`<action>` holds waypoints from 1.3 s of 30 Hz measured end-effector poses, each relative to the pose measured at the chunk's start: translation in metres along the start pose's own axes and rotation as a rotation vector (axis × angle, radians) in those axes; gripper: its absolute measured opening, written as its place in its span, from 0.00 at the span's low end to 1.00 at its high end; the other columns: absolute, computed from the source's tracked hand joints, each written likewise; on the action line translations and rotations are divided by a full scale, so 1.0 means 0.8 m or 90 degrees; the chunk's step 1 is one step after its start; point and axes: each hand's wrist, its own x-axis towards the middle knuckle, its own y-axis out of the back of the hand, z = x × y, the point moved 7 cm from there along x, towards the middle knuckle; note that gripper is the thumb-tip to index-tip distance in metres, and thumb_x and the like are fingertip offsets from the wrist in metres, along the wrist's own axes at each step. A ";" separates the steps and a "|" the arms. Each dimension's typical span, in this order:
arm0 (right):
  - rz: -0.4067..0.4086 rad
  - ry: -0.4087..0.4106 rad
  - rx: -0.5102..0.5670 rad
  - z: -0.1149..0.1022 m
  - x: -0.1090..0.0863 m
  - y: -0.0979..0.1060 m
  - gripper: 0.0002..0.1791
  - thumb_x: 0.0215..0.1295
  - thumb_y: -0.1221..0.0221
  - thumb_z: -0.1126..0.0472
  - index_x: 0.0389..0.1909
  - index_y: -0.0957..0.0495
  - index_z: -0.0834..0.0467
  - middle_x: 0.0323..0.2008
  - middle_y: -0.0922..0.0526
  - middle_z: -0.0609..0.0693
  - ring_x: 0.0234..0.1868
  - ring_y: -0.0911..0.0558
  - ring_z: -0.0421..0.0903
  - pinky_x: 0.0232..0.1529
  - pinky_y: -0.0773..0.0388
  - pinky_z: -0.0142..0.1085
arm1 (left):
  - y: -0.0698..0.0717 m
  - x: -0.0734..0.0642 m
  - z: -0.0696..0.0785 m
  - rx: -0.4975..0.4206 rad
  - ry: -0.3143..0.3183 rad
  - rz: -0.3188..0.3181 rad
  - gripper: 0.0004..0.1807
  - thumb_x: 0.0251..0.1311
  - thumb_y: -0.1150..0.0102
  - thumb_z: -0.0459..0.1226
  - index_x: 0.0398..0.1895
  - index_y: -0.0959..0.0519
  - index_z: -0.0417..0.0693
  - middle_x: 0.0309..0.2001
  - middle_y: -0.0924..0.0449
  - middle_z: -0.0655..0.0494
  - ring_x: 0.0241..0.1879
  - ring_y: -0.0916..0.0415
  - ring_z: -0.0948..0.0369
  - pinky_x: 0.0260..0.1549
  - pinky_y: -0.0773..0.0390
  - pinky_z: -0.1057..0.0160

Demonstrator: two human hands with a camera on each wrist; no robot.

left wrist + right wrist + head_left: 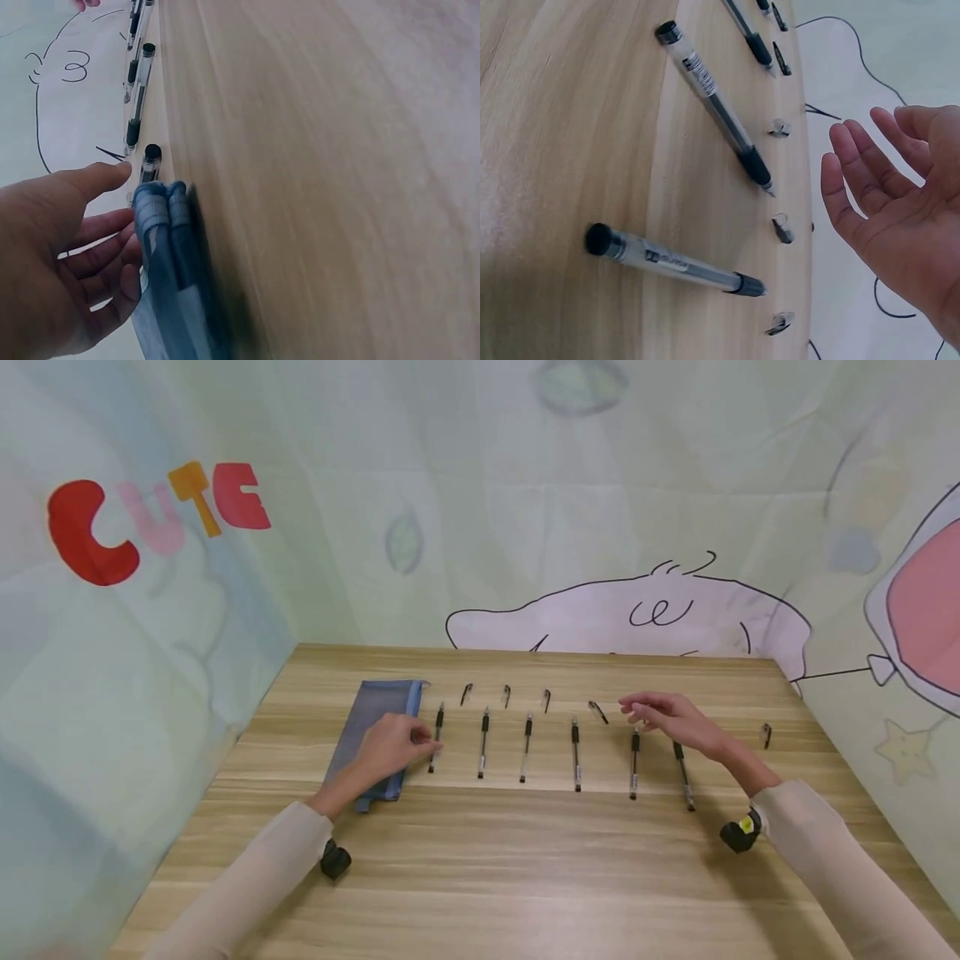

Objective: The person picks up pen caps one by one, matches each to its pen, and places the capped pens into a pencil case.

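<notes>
Left of centre I see a blue mesh zip pouch [367, 714] on the pale wood-grain worktop [480, 877]; by its right edge the left hand [392, 747], grip relaxed and holding nothing; then six clear, black-sleeved plastic pens [577, 754] in a row across mid-frame, small black-and-clear caps [547, 700] above; the right hand [673, 722] hovers near the fifth pen, grip released; one cap sits far right.

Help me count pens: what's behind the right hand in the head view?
The rightmost pen runs behind the right hand; its near end shows, its tip is covered there.
</notes>
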 end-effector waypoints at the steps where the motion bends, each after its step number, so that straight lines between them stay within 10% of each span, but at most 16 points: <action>1: 0.000 -0.004 0.002 0.002 0.001 0.000 0.21 0.82 0.53 0.59 0.66 0.28 0.68 0.60 0.22 0.71 0.51 0.16 0.39 0.52 0.15 0.42 | -0.001 0.001 -0.001 0.002 0.010 -0.004 0.14 0.59 0.27 0.49 0.30 0.12 0.49 0.26 0.13 0.58 0.23 0.22 0.66 0.24 0.21 0.65; 14: -0.002 -0.032 -0.005 0.013 0.000 -0.005 0.21 0.83 0.53 0.58 0.65 0.27 0.67 0.56 0.19 0.68 0.52 0.16 0.50 0.51 0.16 0.43 | -0.014 0.005 -0.004 0.009 0.084 -0.017 0.16 0.60 0.28 0.50 0.23 0.15 0.50 0.15 0.22 0.61 0.13 0.30 0.66 0.11 0.35 0.68; 25: -0.003 -0.041 -0.004 0.013 -0.002 -0.005 0.20 0.82 0.52 0.60 0.63 0.26 0.68 0.55 0.19 0.69 0.51 0.15 0.49 0.47 0.16 0.40 | -0.012 0.010 0.009 -0.030 0.089 -0.023 0.09 0.61 0.29 0.41 0.31 0.10 0.44 0.27 0.11 0.52 0.16 0.24 0.66 0.15 0.25 0.66; 39: -0.010 -0.027 -0.015 0.010 0.004 -0.014 0.19 0.82 0.52 0.60 0.64 0.25 0.66 0.54 0.18 0.68 0.51 0.16 0.53 0.49 0.17 0.40 | -0.001 -0.002 0.007 -0.274 0.133 -0.004 0.10 0.64 0.34 0.37 0.38 0.12 0.36 0.31 0.11 0.44 0.22 0.16 0.57 0.21 0.21 0.65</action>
